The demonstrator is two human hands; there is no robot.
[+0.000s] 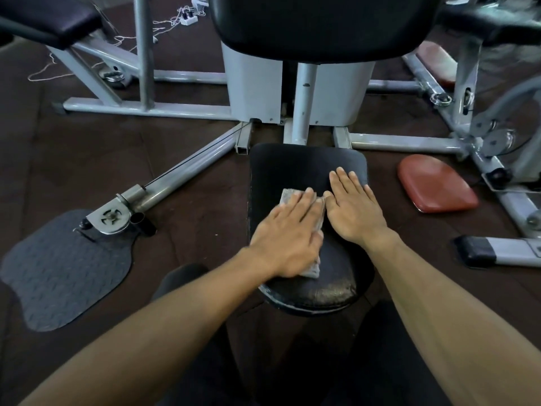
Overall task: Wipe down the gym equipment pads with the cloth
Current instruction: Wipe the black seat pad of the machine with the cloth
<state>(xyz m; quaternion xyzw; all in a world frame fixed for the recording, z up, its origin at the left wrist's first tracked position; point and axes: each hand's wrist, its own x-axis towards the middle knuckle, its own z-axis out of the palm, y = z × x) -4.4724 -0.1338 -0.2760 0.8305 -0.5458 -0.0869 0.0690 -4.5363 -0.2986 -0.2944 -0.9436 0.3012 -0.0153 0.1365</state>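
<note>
A black, worn seat pad (292, 162) of a gym machine lies in front of me at centre. On it is a folded grey cloth (288, 197), pressed flat under my left hand (288, 232), whose fingers lie stretched over it. My right hand (355, 206) rests flat on the pad just to the right of the cloth, fingers apart, holding nothing. Above, the machine's black back pad (322, 22) fills the top centre. Most of the cloth is hidden by my left hand.
Grey steel frame bars (146, 108) spread over the dark rubber floor. A red pad (436, 183) lies on the floor at right, another red pad (436, 61) farther back. A textured footplate (64, 271) sits left. Another black pad (49, 16) is top left, with white cords (164, 24).
</note>
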